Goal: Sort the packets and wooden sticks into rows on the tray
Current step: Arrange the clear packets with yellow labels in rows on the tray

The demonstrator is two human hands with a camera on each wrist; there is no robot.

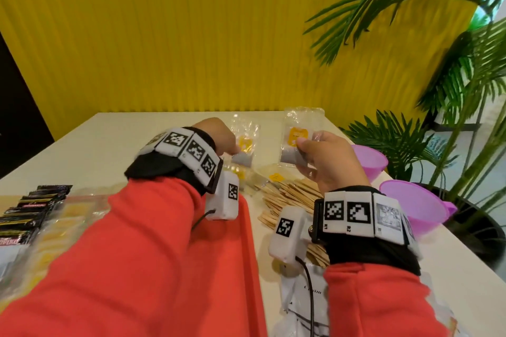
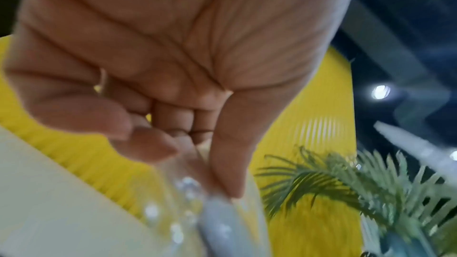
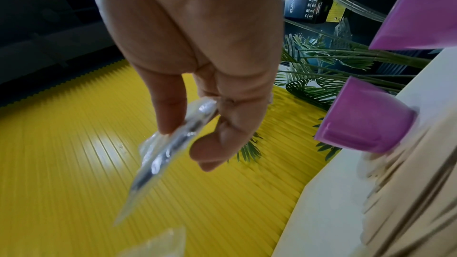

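Each hand holds up a clear tea-bag packet with a yellow label above the table. My left hand (image 1: 219,137) pinches one clear packet (image 1: 244,142) by its lower edge; the left wrist view shows the thumb (image 2: 227,163) pressing on that packet (image 2: 197,212). My right hand (image 1: 323,161) pinches a second clear packet (image 1: 298,137), seen edge-on as a thin packet (image 3: 168,155) in the right wrist view. Wooden sticks (image 1: 290,197) lie heaped under my right wrist. The red tray (image 1: 246,241) sits under my left arm, with black packets (image 1: 32,210) and yellow-labelled packets (image 1: 68,216) in rows at its left.
Two purple bowls (image 1: 369,159) (image 1: 413,208) stand at the table's right edge, beside a potted palm (image 1: 451,90). More clear packets (image 1: 262,180) lie beyond the sticks. A white plastic bag (image 1: 304,306) lies near the front edge. A yellow ribbed wall (image 1: 191,35) backs the table.
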